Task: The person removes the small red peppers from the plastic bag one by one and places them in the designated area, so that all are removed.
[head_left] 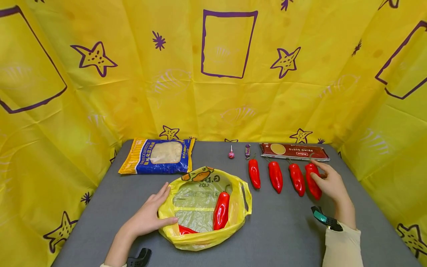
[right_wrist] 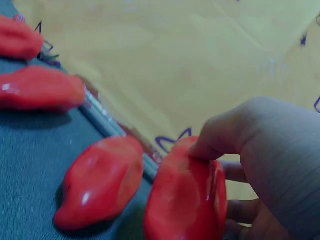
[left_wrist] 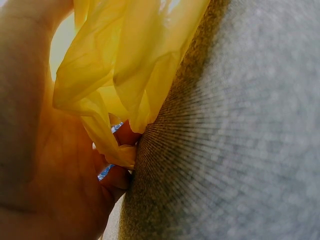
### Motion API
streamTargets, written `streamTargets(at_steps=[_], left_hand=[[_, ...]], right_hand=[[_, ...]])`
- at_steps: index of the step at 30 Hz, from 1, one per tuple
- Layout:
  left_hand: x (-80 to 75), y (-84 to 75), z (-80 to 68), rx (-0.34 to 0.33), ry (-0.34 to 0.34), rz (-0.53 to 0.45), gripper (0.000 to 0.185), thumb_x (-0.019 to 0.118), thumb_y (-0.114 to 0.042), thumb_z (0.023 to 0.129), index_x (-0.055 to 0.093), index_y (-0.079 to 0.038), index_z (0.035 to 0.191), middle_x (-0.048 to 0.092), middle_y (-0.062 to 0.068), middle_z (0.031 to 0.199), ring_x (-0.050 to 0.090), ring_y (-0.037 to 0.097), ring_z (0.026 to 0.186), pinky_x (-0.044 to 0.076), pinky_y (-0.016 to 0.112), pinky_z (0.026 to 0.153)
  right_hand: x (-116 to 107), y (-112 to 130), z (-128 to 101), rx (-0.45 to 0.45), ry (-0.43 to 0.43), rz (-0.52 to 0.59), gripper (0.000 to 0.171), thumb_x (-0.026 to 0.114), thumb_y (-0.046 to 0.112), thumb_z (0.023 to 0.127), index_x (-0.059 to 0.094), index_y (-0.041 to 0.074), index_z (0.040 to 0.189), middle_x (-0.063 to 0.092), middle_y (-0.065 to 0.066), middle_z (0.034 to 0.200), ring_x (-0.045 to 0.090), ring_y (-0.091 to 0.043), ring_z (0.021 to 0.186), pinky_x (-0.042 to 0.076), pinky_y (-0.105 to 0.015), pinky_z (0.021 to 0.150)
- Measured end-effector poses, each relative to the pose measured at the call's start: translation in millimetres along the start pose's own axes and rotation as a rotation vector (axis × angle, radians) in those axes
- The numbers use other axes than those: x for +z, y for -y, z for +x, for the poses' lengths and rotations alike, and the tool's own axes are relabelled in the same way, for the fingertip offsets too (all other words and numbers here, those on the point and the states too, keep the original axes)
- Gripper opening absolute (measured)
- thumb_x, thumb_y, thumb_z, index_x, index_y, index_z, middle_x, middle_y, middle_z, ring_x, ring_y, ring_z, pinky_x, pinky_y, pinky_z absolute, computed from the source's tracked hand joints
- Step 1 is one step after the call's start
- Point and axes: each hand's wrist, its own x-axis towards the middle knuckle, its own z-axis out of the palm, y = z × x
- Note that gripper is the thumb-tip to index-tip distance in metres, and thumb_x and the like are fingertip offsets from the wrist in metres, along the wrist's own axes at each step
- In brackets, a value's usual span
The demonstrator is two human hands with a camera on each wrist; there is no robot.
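Note:
A yellow plastic bag (head_left: 205,207) lies open on the grey table (head_left: 283,230) with two red peppers inside, one (head_left: 221,210) plainly seen and one (head_left: 186,230) mostly hidden. My left hand (head_left: 163,207) holds the bag's left rim; in the left wrist view the bag's plastic (left_wrist: 125,65) bunches between the thumb and fingers of my left hand (left_wrist: 60,165). To the right lies a row of several red peppers. My right hand (head_left: 318,178) grips the rightmost pepper (head_left: 313,183). The right wrist view shows my right hand's (right_wrist: 260,145) fingers curled round that pepper (right_wrist: 190,200).
A blue and yellow pasta packet (head_left: 158,155) lies at the back left. A red spaghetti box (head_left: 294,151), a lollipop (head_left: 231,154) and a small wrapped sweet (head_left: 247,151) lie along the back. Yellow cloth (head_left: 227,74) walls the table on three sides.

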Motion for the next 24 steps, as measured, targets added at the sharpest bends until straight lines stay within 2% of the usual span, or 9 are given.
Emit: streamTargets(at_steps=[6, 11, 12, 15, 18, 20, 24], left_hand=[[1.6, -0.2, -1.3, 0.016, -0.021, 0.008, 0.113, 0.079, -0.065, 0.086, 0.027, -0.006, 0.168, 0.015, 0.013, 0.178, 0.043, 0.038, 0.144, 0.042, 0.064, 0.112], [0.3, -1.1, -0.7, 0.000, -0.009, 0.005, 0.114, 0.079, -0.066, 0.086, 0.026, -0.006, 0.168, 0.014, 0.012, 0.178, 0.042, 0.037, 0.143, 0.042, 0.064, 0.112], [0.0, -1.2, -0.4, -0.002, -0.006, 0.006, 0.114, 0.078, -0.066, 0.086, 0.026, -0.006, 0.168, 0.014, 0.012, 0.178, 0.042, 0.038, 0.143, 0.042, 0.064, 0.112], [-0.7, -1.0, 0.3, -0.004, 0.000, 0.007, 0.114, 0.078, -0.066, 0.086, 0.025, -0.006, 0.168, 0.013, 0.012, 0.178, 0.041, 0.039, 0.144, 0.041, 0.065, 0.113], [-1.1, -0.6, 0.7, -0.004, 0.001, 0.007, 0.114, 0.078, -0.066, 0.087, 0.025, -0.007, 0.169, 0.013, 0.012, 0.178, 0.040, 0.041, 0.145, 0.040, 0.066, 0.113], [-1.0, -0.1, 0.7, -0.004, 0.003, 0.008, 0.114, 0.078, -0.066, 0.087, 0.025, -0.007, 0.169, 0.013, 0.012, 0.178, 0.039, 0.042, 0.147, 0.040, 0.066, 0.113], [-0.4, 0.5, 0.3, -0.009, 0.013, 0.005, 0.114, 0.077, -0.067, 0.087, 0.024, -0.009, 0.169, 0.011, 0.010, 0.179, 0.037, 0.043, 0.149, 0.039, 0.067, 0.114]], right_hand=[[9, -16, 1, 0.097, -0.066, -0.047, 0.055, 0.064, 0.018, 0.102, 0.054, -0.003, 0.151, 0.053, -0.037, 0.145, 0.064, -0.050, 0.105, 0.052, -0.035, 0.076], [15, -27, 0, 0.204, -0.123, 0.002, 0.053, 0.063, 0.022, 0.103, 0.056, -0.001, 0.150, 0.055, -0.038, 0.145, 0.065, -0.045, 0.105, 0.048, -0.020, 0.068], [16, -29, 0, 0.237, -0.135, 0.021, 0.053, 0.063, 0.024, 0.103, 0.057, 0.001, 0.151, 0.056, -0.037, 0.145, 0.067, -0.041, 0.103, 0.047, -0.017, 0.066], [20, -35, -1, 0.343, -0.174, 0.087, 0.053, 0.063, 0.030, 0.104, 0.058, 0.004, 0.151, 0.058, -0.034, 0.145, 0.066, -0.014, 0.090, 0.045, -0.011, 0.061], [23, -41, -2, 0.426, -0.219, 0.134, 0.053, 0.063, 0.035, 0.104, 0.061, 0.005, 0.148, 0.061, -0.030, 0.144, 0.050, 0.010, 0.079, 0.043, -0.011, 0.063], [26, -44, -3, 0.454, -0.254, 0.154, 0.053, 0.064, 0.037, 0.103, 0.064, 0.004, 0.145, 0.063, -0.029, 0.142, 0.043, 0.016, 0.075, 0.041, -0.011, 0.066], [30, -47, -4, 0.474, -0.313, 0.157, 0.051, 0.064, 0.038, 0.103, 0.067, 0.005, 0.141, 0.066, -0.027, 0.138, 0.042, 0.016, 0.075, 0.041, -0.019, 0.074]])
